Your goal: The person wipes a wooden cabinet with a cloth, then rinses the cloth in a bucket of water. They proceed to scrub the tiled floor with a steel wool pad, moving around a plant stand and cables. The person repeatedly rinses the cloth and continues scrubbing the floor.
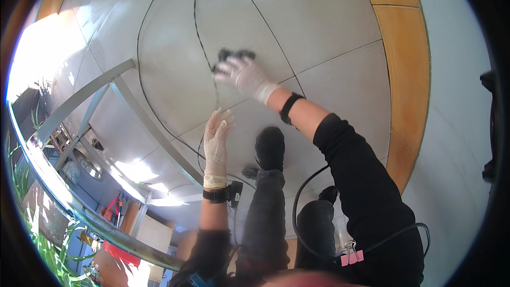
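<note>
My right hand [243,75], in a pale thin glove, is stretched forward over the tiled floor [330,20]. Its fingers lie over a dark, lumpy object [235,54], blurred and partly covered, so its kind is unclear. A thin black cable [198,28] runs down the floor past this object to the fingertips of my left hand [217,139]. That hand, also gloved, is held upright with its fingers close together around the cable. Part of the cable shows again beside the glove. Both wrists wear black straps; a small black box sits on the left one.
A grey metal frame [139,111] stands at left, below a glass edge and green plants [55,263]. My shoe [270,147] is beside a dark mesh-like clump [250,173]. A thick black cable [297,207] with a pink binder clip [352,258] hangs near my right arm.
</note>
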Available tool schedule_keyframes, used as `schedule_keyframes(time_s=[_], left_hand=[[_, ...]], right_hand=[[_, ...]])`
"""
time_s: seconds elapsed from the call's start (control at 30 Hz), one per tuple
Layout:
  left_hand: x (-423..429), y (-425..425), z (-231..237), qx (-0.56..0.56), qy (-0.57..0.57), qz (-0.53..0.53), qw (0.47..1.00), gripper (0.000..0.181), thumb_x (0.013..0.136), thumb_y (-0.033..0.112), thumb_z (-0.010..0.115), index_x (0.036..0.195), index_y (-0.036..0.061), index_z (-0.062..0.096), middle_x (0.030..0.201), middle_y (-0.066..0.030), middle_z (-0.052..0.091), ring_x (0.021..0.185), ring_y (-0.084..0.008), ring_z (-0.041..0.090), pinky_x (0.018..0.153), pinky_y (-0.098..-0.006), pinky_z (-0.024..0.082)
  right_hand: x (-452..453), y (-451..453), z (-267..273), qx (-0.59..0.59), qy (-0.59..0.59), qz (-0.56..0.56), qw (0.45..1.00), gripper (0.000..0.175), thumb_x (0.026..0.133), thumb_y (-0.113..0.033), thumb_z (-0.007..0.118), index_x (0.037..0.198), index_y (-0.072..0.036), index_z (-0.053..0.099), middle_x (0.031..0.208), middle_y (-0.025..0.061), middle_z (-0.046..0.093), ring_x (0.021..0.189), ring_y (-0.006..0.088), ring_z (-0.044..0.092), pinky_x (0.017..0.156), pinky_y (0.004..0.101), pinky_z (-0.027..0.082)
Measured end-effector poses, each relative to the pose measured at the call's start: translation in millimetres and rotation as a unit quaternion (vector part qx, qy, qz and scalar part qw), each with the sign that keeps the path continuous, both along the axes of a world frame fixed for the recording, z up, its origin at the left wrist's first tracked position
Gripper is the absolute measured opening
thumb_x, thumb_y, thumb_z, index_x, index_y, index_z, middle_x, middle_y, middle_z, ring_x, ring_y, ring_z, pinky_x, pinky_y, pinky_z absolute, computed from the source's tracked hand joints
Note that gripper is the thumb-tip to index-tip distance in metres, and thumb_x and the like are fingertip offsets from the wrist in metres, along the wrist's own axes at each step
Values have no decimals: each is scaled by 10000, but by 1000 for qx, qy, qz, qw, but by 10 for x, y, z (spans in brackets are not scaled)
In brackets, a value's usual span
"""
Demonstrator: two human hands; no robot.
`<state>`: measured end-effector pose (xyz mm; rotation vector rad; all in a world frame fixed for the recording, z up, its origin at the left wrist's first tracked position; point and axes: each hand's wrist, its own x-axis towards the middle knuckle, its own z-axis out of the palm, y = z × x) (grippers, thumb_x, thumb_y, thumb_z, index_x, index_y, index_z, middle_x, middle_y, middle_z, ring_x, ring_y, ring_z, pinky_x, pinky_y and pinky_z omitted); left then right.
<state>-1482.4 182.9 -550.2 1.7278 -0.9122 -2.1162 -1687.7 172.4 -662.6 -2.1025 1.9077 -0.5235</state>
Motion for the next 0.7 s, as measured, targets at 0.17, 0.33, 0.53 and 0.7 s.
schedule_keyframes(time_s=[0.17,0.33,0.53,0.7], left_hand=[[254,272,-163,41,-32,-11,999,497,985,134,608,1432,-22,458,1348,-191,587,1219,-272,590,1021,-393,493],[410,505,-411,53,-81,7,995,423,1002,146,605,1394,17,514,1334,-157,615,1171,-248,618,981,-368,509],[451,340,-502,11,-137,36,990,329,986,145,628,1283,15,577,1159,-103,663,1005,-184,648,859,-316,539],[492,323,-684,-30,-170,29,985,215,951,102,648,1139,31,569,944,-42,647,822,-113,618,746,-264,534]], right_hand=[[-509,820,247,58,-42,1,997,431,870,-108,566,1240,-311,656,1358,-3,578,1235,232,546,992,427,458],[-2486,584,127,-57,-52,-328,941,493,819,-61,682,1288,-206,643,1291,96,634,1179,330,576,1029,435,462],[-1150,1823,187,-23,-16,-236,971,576,806,-61,672,1341,-261,594,1405,77,506,1270,369,463,1071,501,396],[150,3283,548,288,-110,-24,951,521,796,-69,630,1278,-266,647,1324,48,532,1172,310,493,1032,457,433]])
